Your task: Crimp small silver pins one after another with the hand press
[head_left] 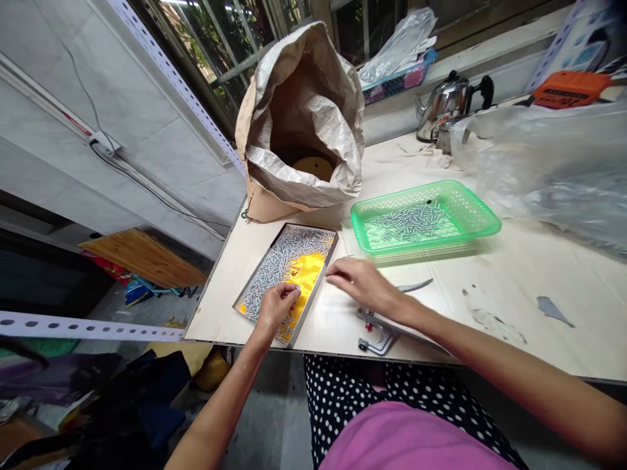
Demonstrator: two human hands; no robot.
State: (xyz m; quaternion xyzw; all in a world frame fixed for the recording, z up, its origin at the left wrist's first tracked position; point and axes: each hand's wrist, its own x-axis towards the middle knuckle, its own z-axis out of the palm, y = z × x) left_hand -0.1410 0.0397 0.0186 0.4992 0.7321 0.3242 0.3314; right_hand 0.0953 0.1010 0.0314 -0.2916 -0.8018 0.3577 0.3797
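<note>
A shallow metal tray (335, 238) with a yellow bottom lies on the white table and holds many small silver metal pins (281, 258). My left hand (277, 305) rests inside the tray's near end with fingers curled in a pinch over the pins; what it holds is too small to make out. My right hand (361, 282) lies just right of the tray's edge, fingers stretched toward it and held flat on the table. A green plastic basket (482, 222) behind my right hand holds more of the same pins.
A big open paper sack (304, 117) stands behind the tray. A metal clamp tool (375, 333) lies under my right wrist at the table's front edge. A steel kettle (448, 101) and clear plastic bags (553, 163) sit at the back right.
</note>
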